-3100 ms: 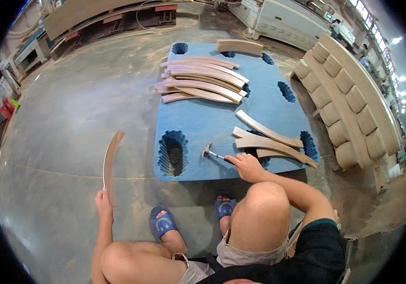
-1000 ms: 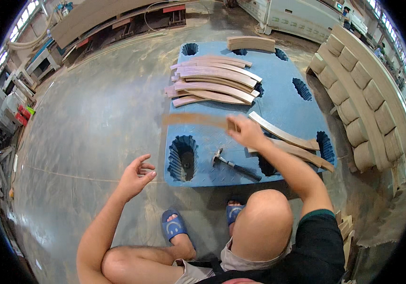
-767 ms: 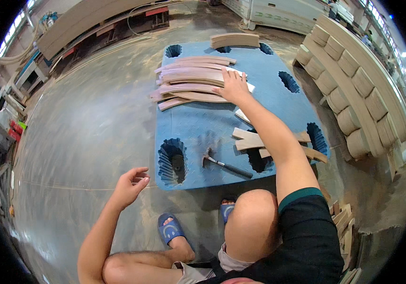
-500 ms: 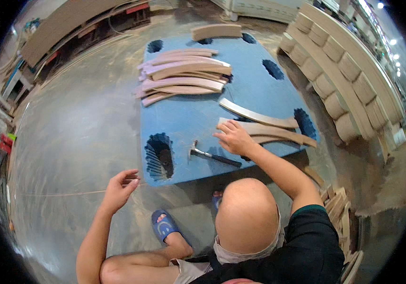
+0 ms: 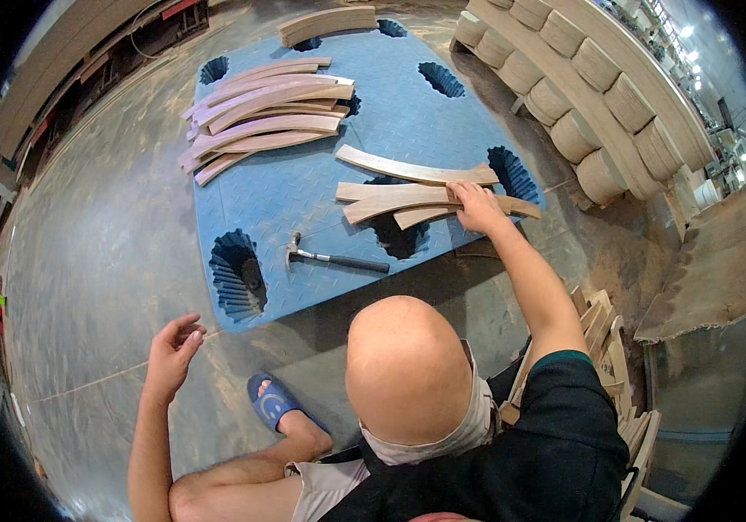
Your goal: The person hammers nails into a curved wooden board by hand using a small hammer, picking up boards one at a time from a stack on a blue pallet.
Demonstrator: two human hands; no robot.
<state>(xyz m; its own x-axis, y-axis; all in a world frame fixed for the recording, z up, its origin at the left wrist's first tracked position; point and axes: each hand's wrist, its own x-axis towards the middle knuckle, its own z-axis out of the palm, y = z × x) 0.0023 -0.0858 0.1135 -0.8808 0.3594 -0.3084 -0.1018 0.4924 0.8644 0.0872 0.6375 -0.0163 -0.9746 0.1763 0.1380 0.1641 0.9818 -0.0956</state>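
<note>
Just above the floor beside the blue pallet [image 5: 303, 187], my left hand [image 5: 171, 350] hangs with loosely bent fingers apart and holds nothing. My right hand [image 5: 480, 209] is over the right end of a small group of curved wooden slats [image 5: 390, 193], its fingers bent over one slat's edge; the thumb side is partly hidden. Another curved slat [image 5: 416, 167] lies just beyond that group. Nearer me on the pallet is a claw hammer [image 5: 338, 259] with a black handle, its head toward the left.
A pile of curved slats [image 5: 273, 109] covers the pallet's far left. A stack of curved pieces [image 5: 325, 26] stands at its far edge. The pallet has several ribbed holes [image 5: 238, 270]. Wood offcuts [image 5: 603, 339] lie by my right side; a rack of curved wood bundles [image 5: 582, 96] stands right.
My right hand has moved from the left end of the near slats to their right end. The view has shifted, so the pallet appears farther left and higher. My left hand remains empty.
</note>
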